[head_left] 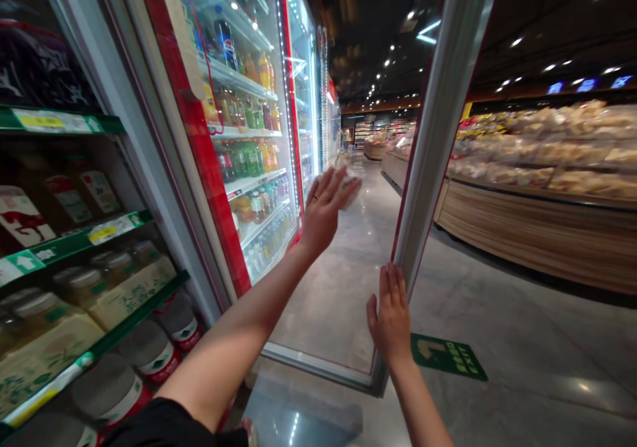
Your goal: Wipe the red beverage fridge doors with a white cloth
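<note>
My left hand (326, 211) reaches forward to the glass of an open cooler door (343, 288), with its fingers stretched and a ring on one of them. Under and beside those fingers shows a whitish, crumpled cloth (353, 191), blurred and partly hidden by the hand. Lower and to the right, my right hand (391, 314) lies flat along the door's grey metal frame (428, 128). Its fingers are straight and close together, with the thumb apart. Nothing shows in that hand.
Left of me, shelves (74, 245) carry jars and bottles. Beyond the glass stands a lit drinks cooler (243, 95) with a red frame. A curved wooden display stand (527, 228) of packaged goods is on the right. A green floor sign (448, 356) lies near the door's corner.
</note>
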`<state>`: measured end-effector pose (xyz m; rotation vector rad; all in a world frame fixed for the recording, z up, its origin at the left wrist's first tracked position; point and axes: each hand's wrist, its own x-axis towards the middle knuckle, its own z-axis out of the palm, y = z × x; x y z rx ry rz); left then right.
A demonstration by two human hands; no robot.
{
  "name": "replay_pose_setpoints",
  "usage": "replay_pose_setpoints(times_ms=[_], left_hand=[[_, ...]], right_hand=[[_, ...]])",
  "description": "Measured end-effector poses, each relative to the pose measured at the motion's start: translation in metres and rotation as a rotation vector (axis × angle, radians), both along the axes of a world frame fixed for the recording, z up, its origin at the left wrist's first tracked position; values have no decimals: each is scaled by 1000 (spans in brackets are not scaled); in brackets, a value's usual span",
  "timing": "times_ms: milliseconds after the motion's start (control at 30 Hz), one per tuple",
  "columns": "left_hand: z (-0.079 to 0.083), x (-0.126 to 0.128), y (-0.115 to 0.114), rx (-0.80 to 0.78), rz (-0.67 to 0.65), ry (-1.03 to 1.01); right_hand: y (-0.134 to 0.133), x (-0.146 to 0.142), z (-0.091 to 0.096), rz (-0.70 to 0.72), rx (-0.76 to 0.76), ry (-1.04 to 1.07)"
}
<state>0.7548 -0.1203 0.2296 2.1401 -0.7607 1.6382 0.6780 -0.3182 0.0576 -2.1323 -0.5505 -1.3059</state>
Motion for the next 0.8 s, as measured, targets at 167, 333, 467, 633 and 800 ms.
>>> replay_pose_setpoints(times_ms=[167,333,467,633,800], left_hand=[[7,3,-1,-233,136,-188],[-7,-12,-29,186,78,-158],[65,-7,-30,174,-49,-174],[103,-10,-3,-246,-109,-180],[70,-38,-19,-21,-91,-132]], right_hand=[[0,15,34,-89,-46,-170],[-16,29,100,-121,-105,-400],[-30,33,145,-123,-95,-494],[-33,27,172,-87,-126,-539],[-27,10,180,-63,-106,-582]])
